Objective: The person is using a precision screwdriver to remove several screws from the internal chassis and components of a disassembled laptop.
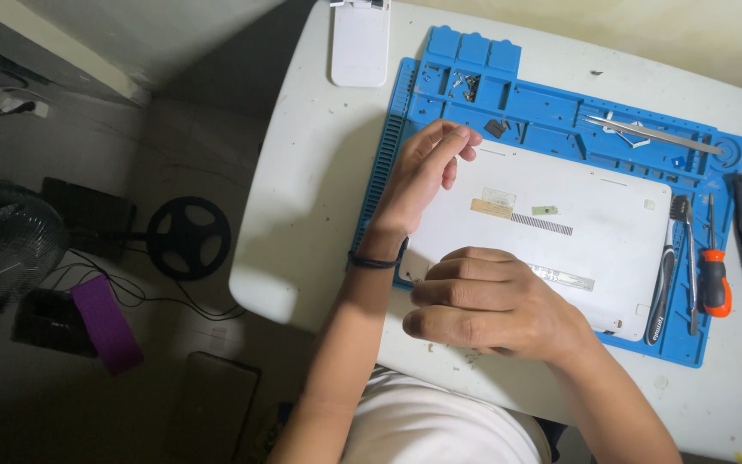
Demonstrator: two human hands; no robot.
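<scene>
A flat white plastic laptop case is laid underside-up on a blue silicone work mat. Its far-left corner is pinched by the left hand — its near-left edge is pressed by the right hand, fingers curled.

One laptop, one blue mat, two hands, one screwdriver, one tweezers

head cam | above, facing down | near white table | single view
</scene>
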